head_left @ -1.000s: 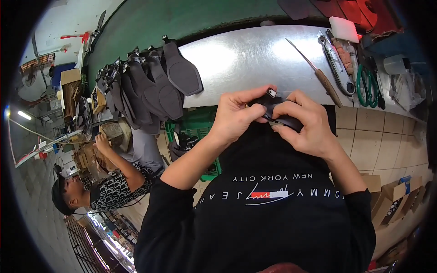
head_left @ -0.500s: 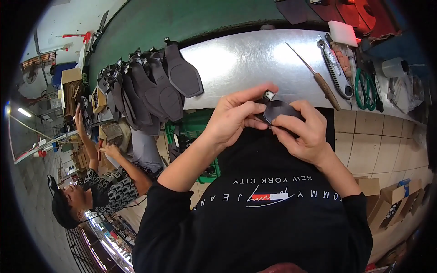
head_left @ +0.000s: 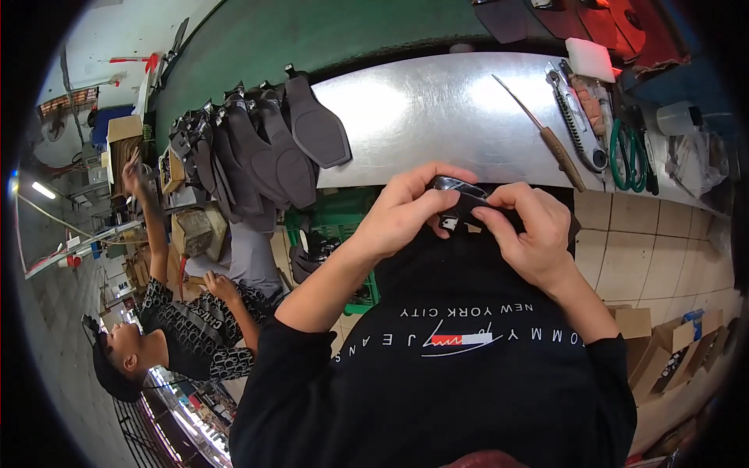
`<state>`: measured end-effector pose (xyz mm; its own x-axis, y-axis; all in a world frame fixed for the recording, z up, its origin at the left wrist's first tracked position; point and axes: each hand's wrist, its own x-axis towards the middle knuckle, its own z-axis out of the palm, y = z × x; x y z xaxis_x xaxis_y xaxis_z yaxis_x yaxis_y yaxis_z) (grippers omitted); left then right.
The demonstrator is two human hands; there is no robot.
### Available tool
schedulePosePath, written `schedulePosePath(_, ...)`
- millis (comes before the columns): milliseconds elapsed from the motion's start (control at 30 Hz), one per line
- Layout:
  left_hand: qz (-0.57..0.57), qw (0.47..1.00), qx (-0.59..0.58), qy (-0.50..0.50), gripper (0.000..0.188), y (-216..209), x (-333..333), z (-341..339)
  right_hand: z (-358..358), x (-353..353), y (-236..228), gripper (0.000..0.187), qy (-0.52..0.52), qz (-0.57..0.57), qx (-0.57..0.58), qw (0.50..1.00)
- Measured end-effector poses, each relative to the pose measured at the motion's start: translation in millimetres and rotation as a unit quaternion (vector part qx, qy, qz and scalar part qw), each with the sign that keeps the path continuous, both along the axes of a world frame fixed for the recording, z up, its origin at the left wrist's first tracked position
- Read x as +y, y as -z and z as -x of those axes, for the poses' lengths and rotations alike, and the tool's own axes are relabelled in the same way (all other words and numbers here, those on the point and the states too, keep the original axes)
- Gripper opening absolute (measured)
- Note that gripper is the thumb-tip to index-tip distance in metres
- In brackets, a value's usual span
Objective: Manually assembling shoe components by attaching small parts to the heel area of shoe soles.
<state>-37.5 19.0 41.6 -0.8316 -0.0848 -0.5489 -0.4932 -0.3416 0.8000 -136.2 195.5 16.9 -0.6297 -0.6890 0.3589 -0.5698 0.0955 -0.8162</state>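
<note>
My left hand [head_left: 409, 209] and my right hand [head_left: 537, 234] both grip a dark sandal sole [head_left: 468, 203] in front of my chest, just off the near edge of the metal table. Under my left fingers a glossy black strap part curves along its upper side, and a small white patch shows at its lower left. My right thumb and fingers pinch the other end. Much of the piece is hidden by the fingers. At the left of the table lies an overlapping row of similar dark sandal soles [head_left: 318, 125], with glossy black parts at their far ends.
On the metal table [head_left: 437, 101] to the right lie a wooden-handled awl [head_left: 560, 158], a utility knife [head_left: 577, 125] and green-handled scissors [head_left: 624, 160]. A green crate [head_left: 370, 292] stands below, left. A co-worker [head_left: 195, 327] sits at the left. Cardboard boxes [head_left: 663, 351] stand lower right.
The sole has been turned in my hands, so the white patch has moved from its top to its lower left. The co-worker's raised arm has moved up.
</note>
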Motion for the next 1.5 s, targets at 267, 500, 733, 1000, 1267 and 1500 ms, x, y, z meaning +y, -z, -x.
schedulePosePath(267, 0.017, 0.999, 0.003, -0.038, 0.022, 4.5, 5.8, -0.4, -3.8, 0.0, -1.3, 0.019, 0.005, -0.018, -0.082, 0.996)
schedulePosePath(500, 0.033, 0.995, 0.022, -0.095, 0.011, 8.8, 14.2, -2.4, -0.1, -3.0, -0.8, 0.015, -0.023, -0.010, -0.151, 0.988)
schedulePosePath(733, 0.072, 0.992, 0.050, -0.091, 0.010, 15.7, 1.4, 1.0, 24.0, -15.3, -11.9, 0.008, -0.106, -0.065, -0.179, 0.976)
schedulePosePath(1000, -0.146, 0.906, 0.033, -0.396, 0.024, 46.8, -53.6, -23.8, 87.6, -31.6, 7.5, 0.029, 0.131, -0.038, 0.177, 0.975)
schedulePosePath(1267, -0.360, 0.829, 0.009, -0.428, 0.026, 65.3, -46.0, -27.2, 65.8, -14.5, 44.5, 0.029, 0.079, -0.080, 0.031, 0.993)
schedulePosePath(1500, -0.490, 0.762, -0.036, -0.421, 0.019, 56.8, -18.5, -10.7, -7.8, -33.3, 11.0, 0.062, -0.184, -0.047, -0.497, 0.847)
